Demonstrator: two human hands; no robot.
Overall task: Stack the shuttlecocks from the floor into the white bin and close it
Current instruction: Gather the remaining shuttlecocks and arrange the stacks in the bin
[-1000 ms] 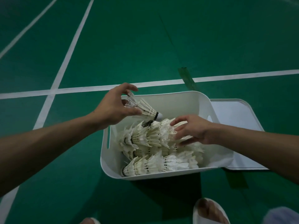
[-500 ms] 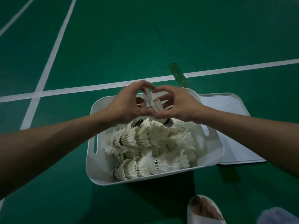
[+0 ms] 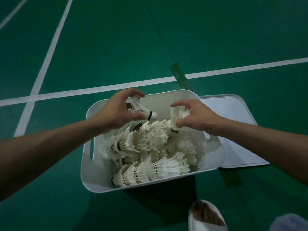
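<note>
Gripping one shuttlecock point(image 3: 141, 110) each, left hand point(image 3: 119, 110) and right hand point(image 3: 194, 116) hover apart above white bin point(image 3: 93, 179); second shuttlecock point(image 3: 175, 120) points cork-down.

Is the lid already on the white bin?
No, the lid lies flat on the floor beside the white bin, whose top is open.

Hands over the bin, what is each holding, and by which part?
Left hand holds one shuttlecock by its feather skirt; right hand holds a second shuttlecock, also by the feathers, cork down.
</note>
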